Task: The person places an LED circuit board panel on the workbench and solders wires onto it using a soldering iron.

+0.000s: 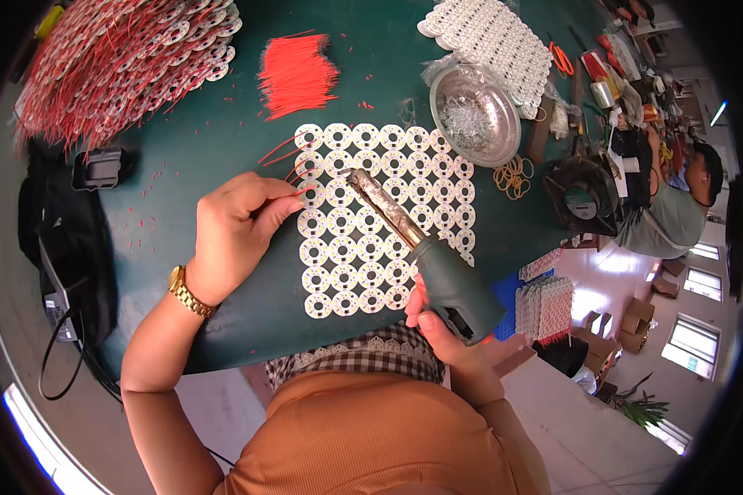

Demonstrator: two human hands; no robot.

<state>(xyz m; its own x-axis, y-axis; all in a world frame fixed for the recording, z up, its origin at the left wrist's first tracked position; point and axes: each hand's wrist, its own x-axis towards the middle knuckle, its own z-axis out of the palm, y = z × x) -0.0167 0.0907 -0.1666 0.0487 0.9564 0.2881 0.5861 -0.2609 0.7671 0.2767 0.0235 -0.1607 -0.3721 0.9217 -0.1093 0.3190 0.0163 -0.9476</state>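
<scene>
My left hand pinches a thin red wire between thumb and fingertips, at the left edge of the sheet of round white boards; my right hand is wrapped around the dark handle of the soldering iron, its tip over the sheet's upper left part, though I cannot tell if it touches; the sheet lies flat on the green table, below a pile of red wires.
</scene>
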